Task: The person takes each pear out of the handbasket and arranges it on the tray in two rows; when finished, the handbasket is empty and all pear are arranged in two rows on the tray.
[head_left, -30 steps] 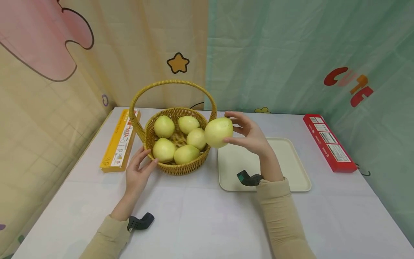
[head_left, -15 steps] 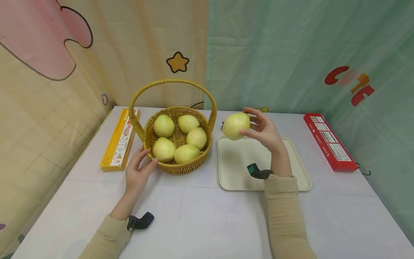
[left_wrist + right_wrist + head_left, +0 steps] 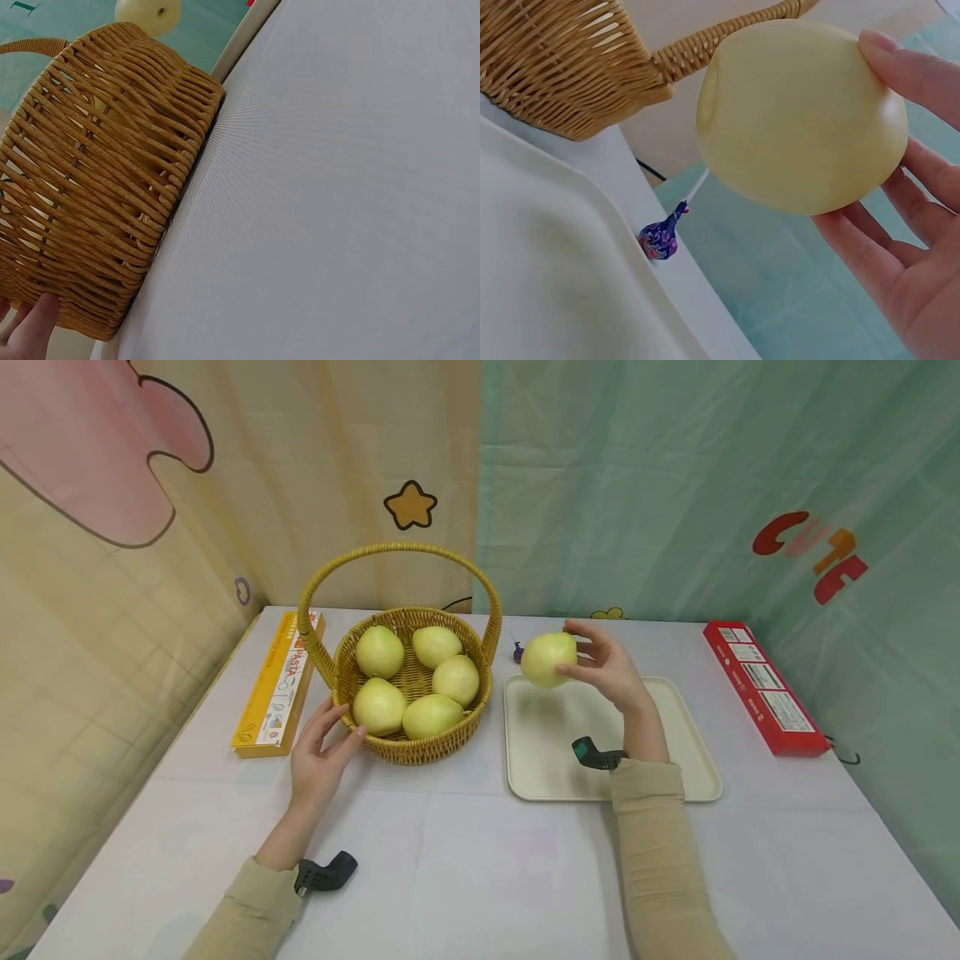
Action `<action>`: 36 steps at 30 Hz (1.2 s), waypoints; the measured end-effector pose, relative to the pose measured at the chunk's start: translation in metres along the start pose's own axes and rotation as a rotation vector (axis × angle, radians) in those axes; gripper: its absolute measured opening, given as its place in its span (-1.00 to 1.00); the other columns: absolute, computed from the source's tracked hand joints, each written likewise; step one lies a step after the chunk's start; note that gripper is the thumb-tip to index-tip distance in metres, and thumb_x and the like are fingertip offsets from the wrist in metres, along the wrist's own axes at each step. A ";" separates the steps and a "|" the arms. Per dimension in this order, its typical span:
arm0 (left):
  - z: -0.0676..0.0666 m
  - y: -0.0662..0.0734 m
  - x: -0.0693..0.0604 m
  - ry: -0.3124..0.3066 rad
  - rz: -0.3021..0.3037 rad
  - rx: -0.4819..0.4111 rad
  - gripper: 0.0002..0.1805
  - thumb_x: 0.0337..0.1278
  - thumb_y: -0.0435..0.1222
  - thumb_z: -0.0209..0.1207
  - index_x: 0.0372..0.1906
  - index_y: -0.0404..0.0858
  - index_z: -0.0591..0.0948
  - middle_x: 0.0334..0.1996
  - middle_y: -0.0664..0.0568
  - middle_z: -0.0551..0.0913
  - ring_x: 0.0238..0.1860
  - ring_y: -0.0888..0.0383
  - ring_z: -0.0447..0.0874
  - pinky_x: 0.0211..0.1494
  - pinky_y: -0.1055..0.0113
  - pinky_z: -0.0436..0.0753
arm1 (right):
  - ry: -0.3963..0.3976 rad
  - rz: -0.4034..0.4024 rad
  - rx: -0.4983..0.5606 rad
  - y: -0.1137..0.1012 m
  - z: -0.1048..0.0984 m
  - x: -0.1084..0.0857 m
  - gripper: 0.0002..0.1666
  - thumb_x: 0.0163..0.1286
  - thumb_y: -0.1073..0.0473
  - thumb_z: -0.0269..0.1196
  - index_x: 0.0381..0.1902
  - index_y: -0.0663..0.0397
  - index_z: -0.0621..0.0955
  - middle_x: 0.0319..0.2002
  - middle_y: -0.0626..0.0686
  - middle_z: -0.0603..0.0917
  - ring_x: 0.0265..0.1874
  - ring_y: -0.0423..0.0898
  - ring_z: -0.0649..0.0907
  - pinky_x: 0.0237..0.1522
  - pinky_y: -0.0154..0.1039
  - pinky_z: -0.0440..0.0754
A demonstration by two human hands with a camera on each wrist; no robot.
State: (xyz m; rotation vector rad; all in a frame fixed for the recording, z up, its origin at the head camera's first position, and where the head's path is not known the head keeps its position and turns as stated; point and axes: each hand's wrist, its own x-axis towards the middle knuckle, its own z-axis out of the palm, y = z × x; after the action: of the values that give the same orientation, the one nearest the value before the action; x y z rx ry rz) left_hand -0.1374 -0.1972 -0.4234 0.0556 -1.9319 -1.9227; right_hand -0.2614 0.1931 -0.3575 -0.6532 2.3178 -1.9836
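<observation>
My right hand holds a pale yellow-green pear between thumb and fingers, raised over the back left part of a cream tray. In the right wrist view, the thumb lies on one side of the pear and the fingers on the other. A wicker basket with a tall handle stands left of the tray, with several more pears inside. My left hand holds the basket's front left side at the rim. In the left wrist view its thumb touches the woven wall.
A yellow pasta box lies left of the basket. On the far right lies a red box. Behind the tray's left corner is a purple-wrapped lollipop. Printed curtains hang behind the table.
My right hand has carried the pear rightward from the basket's right rim to above the tray, then lowered it slightly. The left hand and the basket have stayed in place.
</observation>
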 end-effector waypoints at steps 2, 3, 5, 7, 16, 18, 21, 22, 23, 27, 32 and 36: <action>0.000 0.000 0.000 0.000 0.001 0.001 -0.53 0.03 -0.58 0.21 0.12 -0.56 0.44 0.35 -0.09 0.23 0.31 -0.04 0.25 0.04 0.55 0.56 | -0.012 0.012 -0.010 0.005 0.000 0.002 -0.20 0.14 0.35 0.36 0.34 0.14 0.33 0.30 0.21 0.29 0.16 0.18 0.42 0.03 -0.33 0.59; 0.000 0.000 0.000 -0.001 0.001 0.001 -0.53 0.04 -0.58 0.21 0.12 -0.56 0.44 0.35 -0.09 0.23 0.30 -0.03 0.25 0.05 0.55 0.56 | -0.020 0.019 -0.015 0.008 0.001 0.002 -0.19 0.14 0.34 0.37 0.34 0.14 0.32 0.31 0.21 0.28 0.17 0.19 0.42 0.03 -0.33 0.59; 0.000 0.000 0.000 -0.001 0.000 0.000 -0.53 0.04 -0.57 0.21 0.12 -0.55 0.44 0.35 -0.08 0.23 0.30 -0.02 0.25 0.05 0.54 0.56 | -0.031 0.037 -0.021 0.013 0.002 0.003 -0.19 0.13 0.33 0.37 0.34 0.16 0.33 0.31 0.21 0.29 0.18 0.19 0.41 0.04 -0.32 0.59; 0.000 0.000 0.000 -0.002 0.000 -0.001 -0.53 0.04 -0.57 0.21 0.12 -0.55 0.44 0.35 -0.08 0.24 0.30 -0.01 0.26 0.05 0.54 0.56 | -0.042 0.060 -0.037 0.018 0.003 0.005 -0.19 0.13 0.33 0.37 0.34 0.17 0.32 0.31 0.21 0.30 0.18 0.19 0.41 0.07 -0.29 0.58; 0.000 -0.001 0.000 -0.011 0.006 -0.002 -0.54 0.06 -0.56 0.20 0.12 -0.54 0.45 0.34 -0.09 0.24 0.30 -0.02 0.25 0.05 0.55 0.55 | -0.129 0.145 -0.090 0.034 0.009 0.007 -0.19 0.16 0.27 0.36 0.34 0.18 0.31 0.31 0.23 0.32 0.20 0.19 0.40 0.27 0.07 0.37; 0.000 -0.001 0.000 -0.011 0.010 -0.006 -0.54 0.06 -0.57 0.20 0.12 -0.54 0.44 0.34 -0.09 0.24 0.30 -0.03 0.25 0.05 0.55 0.55 | -0.137 0.136 -0.087 0.036 0.010 0.007 -0.19 0.13 0.23 0.39 0.32 0.17 0.32 0.29 0.21 0.35 0.19 0.18 0.40 0.28 0.07 0.36; 0.000 -0.001 0.000 -0.010 0.015 -0.008 -0.54 0.05 -0.57 0.20 0.12 -0.55 0.44 0.34 -0.10 0.24 0.29 -0.02 0.26 0.05 0.55 0.55 | -0.131 0.121 -0.085 0.039 0.012 0.007 -0.20 0.10 0.18 0.41 0.28 0.19 0.35 0.23 0.17 0.40 0.17 0.15 0.42 0.24 0.04 0.40; 0.000 -0.001 0.000 -0.010 0.015 -0.008 -0.54 0.05 -0.58 0.20 0.12 -0.55 0.44 0.34 -0.10 0.24 0.29 -0.02 0.26 0.05 0.55 0.55 | -0.129 0.118 -0.083 0.039 0.013 0.007 -0.22 0.11 0.18 0.41 0.26 0.20 0.35 0.22 0.16 0.42 0.16 0.15 0.42 0.23 0.03 0.41; 0.000 -0.001 0.000 -0.009 0.015 -0.008 -0.54 0.05 -0.58 0.20 0.11 -0.56 0.44 0.34 -0.10 0.24 0.29 -0.02 0.26 0.04 0.55 0.55 | -0.124 0.126 -0.080 0.039 0.013 0.007 -0.24 0.12 0.18 0.41 0.24 0.21 0.36 0.21 0.15 0.42 0.17 0.15 0.42 0.23 0.03 0.41; 0.000 0.000 0.000 -0.007 0.014 0.001 -0.54 0.05 -0.58 0.20 0.12 -0.56 0.44 0.34 -0.10 0.24 0.29 -0.02 0.26 0.04 0.56 0.56 | -0.113 0.181 -0.097 0.038 0.014 0.008 -0.32 0.20 0.16 0.34 0.24 0.18 0.38 0.23 0.16 0.41 0.21 0.14 0.41 0.25 0.05 0.39; 0.000 0.001 0.000 -0.010 0.001 0.017 -0.54 0.07 -0.56 0.20 0.13 -0.53 0.45 0.34 -0.08 0.24 0.30 -0.03 0.25 0.05 0.56 0.55 | -0.116 0.253 -0.135 0.038 0.015 0.009 -0.35 0.29 0.10 0.27 0.30 0.11 0.37 0.32 0.11 0.33 0.28 0.10 0.35 0.32 0.04 0.30; 0.000 0.001 0.000 -0.014 0.004 0.019 -0.55 0.08 -0.56 0.20 0.13 -0.52 0.45 0.34 -0.08 0.24 0.30 -0.03 0.24 0.06 0.54 0.54 | -0.126 0.302 -0.167 0.040 0.015 0.008 -0.33 0.27 0.00 0.29 0.30 0.01 0.40 0.33 0.01 0.33 0.31 0.02 0.31 0.36 0.03 0.24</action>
State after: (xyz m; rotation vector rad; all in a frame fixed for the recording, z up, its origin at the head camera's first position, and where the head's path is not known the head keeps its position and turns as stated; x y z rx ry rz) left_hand -0.1368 -0.1970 -0.4224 0.0440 -1.9585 -1.9074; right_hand -0.2765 0.1803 -0.3964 -0.3913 2.3571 -1.5893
